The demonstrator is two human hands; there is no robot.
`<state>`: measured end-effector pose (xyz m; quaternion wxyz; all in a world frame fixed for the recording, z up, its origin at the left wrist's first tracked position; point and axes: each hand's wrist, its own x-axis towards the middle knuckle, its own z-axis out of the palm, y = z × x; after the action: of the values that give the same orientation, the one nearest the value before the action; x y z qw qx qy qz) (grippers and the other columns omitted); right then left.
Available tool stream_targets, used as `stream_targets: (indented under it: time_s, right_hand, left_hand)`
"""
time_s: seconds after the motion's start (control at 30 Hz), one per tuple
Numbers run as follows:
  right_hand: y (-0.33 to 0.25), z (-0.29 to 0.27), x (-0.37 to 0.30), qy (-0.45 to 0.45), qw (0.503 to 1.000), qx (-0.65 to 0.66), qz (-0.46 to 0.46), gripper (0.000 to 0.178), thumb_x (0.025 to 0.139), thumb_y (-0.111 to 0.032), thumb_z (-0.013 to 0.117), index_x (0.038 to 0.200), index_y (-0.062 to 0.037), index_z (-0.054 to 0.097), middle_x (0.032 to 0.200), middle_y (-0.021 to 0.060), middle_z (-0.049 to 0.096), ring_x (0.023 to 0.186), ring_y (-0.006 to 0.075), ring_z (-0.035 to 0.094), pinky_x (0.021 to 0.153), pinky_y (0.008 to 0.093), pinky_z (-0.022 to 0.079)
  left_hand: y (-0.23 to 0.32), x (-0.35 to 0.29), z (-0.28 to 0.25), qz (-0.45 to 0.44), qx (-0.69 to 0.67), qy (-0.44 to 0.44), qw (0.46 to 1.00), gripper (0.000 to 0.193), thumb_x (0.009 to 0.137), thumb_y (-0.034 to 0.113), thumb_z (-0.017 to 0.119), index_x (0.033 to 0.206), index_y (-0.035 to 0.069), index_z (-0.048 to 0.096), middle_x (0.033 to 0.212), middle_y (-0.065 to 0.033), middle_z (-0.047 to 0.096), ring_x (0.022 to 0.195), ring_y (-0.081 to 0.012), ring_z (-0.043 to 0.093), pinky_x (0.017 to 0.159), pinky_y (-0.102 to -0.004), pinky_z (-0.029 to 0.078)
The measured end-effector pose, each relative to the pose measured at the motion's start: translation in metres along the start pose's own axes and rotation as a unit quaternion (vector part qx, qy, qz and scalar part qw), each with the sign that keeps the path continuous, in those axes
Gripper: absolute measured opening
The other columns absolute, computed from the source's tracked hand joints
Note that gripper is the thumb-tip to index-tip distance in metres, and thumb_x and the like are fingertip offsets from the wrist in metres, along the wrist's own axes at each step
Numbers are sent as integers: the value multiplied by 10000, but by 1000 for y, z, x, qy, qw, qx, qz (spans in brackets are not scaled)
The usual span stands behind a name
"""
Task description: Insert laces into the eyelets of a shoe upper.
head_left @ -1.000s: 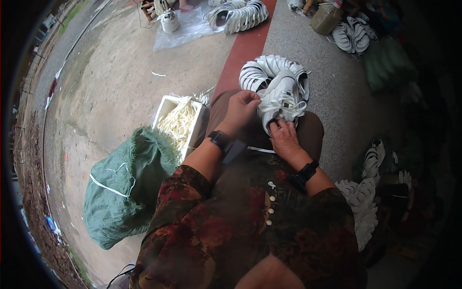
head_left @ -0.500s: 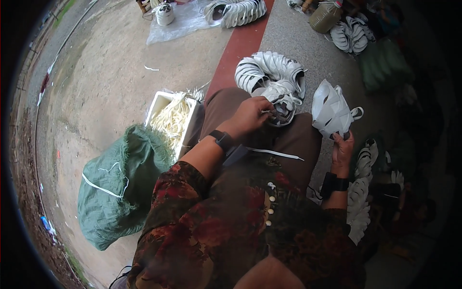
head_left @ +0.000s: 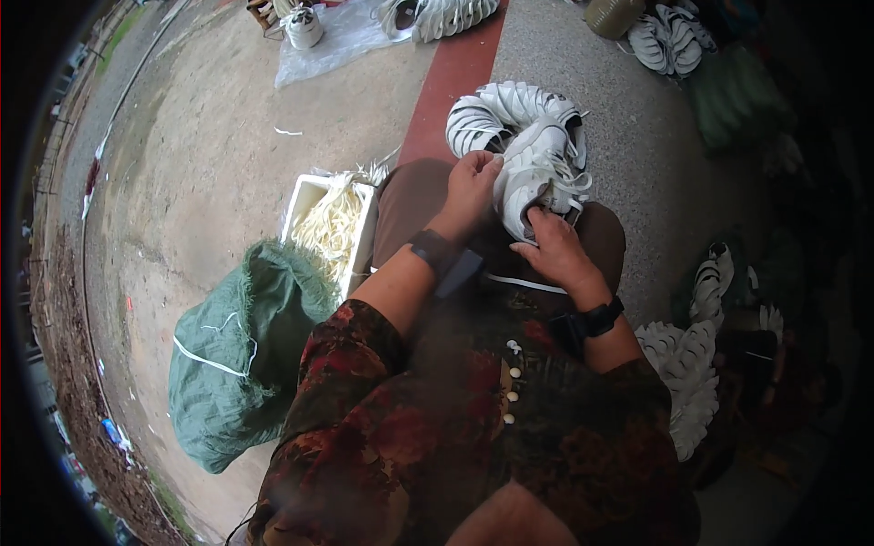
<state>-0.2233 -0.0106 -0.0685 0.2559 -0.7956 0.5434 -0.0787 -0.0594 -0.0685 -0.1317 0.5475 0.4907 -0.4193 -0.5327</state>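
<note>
A white laced shoe upper (head_left: 535, 156) lies over my lap, its dark-lined opening toward me. My right hand (head_left: 557, 250) grips the rim of that opening, some fingers inside it. At the upper's left edge my left hand (head_left: 469, 193) is closed in a pinch, its fingertips touching the edge; whether a lace is between them is too small to tell. Just beyond lies a curved row of nested white shoe uppers (head_left: 487, 114). A white lace (head_left: 526, 284) runs across my lap, partly hidden under my right wrist.
Left of my leg stands a white box (head_left: 305, 193) full of cream laces (head_left: 330, 223), beside a green woven sack (head_left: 214, 364). More white uppers (head_left: 683, 378) are piled at the right. Ahead lie a plastic sheet (head_left: 341, 41), further uppers (head_left: 669, 41) and a dark green bundle (head_left: 739, 109).
My right hand has come in from the right, without the white upper it held there, and now grips the one on my lap. My left hand has moved slightly left to that upper's edge.
</note>
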Motion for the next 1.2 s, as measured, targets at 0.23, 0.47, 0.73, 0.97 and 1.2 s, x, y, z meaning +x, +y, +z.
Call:
stream_targets:
  time_s: [0.23,0.47,0.73,0.97,1.2]
  right_hand:
    - [30,2,24,-84,993,55,59,715,680,-391,731,1196,50,506,1216,269,514,1169,377,467,986,405,366]
    - [37,-10,4,76,940,331,35,700,634,-201,772,1225,46,489,1206,176,542,1157,266,484,999,352,348]
    - [98,-71,-45,247,780,562,120,628,619,-107,671,1203,33,485,1078,103,576,969,222,564,872,312,446]
    - [166,-125,-130,365,751,523,173,501,663,-115,679,1126,25,549,996,67,611,895,188,584,816,297,455]
    - [272,-47,-219,375,848,266,262,407,686,-136,700,1038,39,595,972,67,622,878,162,580,776,292,459]
  left_hand:
    - [-17,6,-2,-308,-127,-61,941,356,915,352,518,1085,48,599,978,-46,606,866,-136,523,745,-290,416]
    - [-21,5,-10,-215,-193,-150,946,392,936,334,496,1185,34,531,1076,-75,585,938,-177,544,825,-323,434]
    - [-11,-12,-12,-249,-177,-150,940,341,920,256,555,1142,1,512,1056,-118,612,936,-203,602,794,-321,489]
    - [-27,-17,-4,-207,69,-186,958,196,873,168,611,1008,28,587,881,-35,631,795,-111,596,681,-235,470]
    - [-42,-13,15,-173,226,-228,931,181,862,159,621,970,15,607,839,-46,633,752,-104,590,674,-236,480]
